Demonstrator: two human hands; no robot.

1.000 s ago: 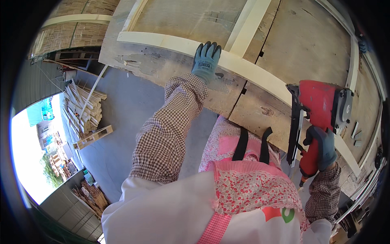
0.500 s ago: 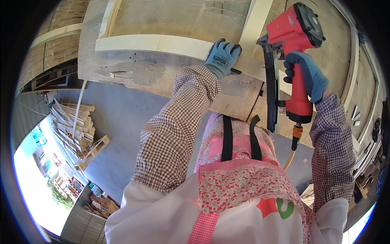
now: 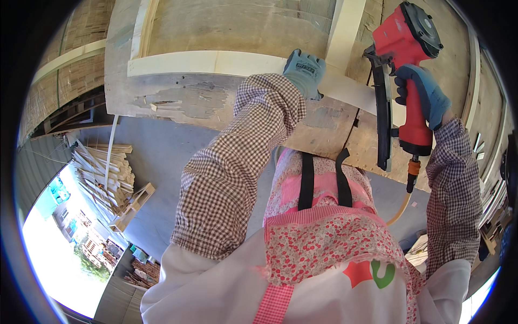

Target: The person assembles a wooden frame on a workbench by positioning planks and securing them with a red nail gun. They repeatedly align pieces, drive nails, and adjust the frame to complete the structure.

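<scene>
My left hand [image 3: 305, 71], in a blue-grey glove, presses flat on a pale wooden slat [image 3: 216, 62] where it meets an upright slat [image 3: 345, 29] of a light timber frame. My right hand [image 3: 423, 94], in a blue glove, grips the handle of a red pneumatic nail gun [image 3: 407, 81]. The gun's nose touches the frame near the joint, just right of my left hand. Its long black magazine [image 3: 382, 124] hangs down, and an orange air hose [image 3: 402, 208] leaves the handle's base.
The frame lies on a worn plywood bench top [image 3: 183, 102]. A stack of thin wood strips [image 3: 105, 167] sits on the grey floor at the left. More boards [image 3: 488, 135] lie at the right. I wear a checked shirt and a pink floral apron.
My right hand raised the nail gun from beside the bench up to the frame joint. My left hand slid along the slat and stays pressed near that joint.
</scene>
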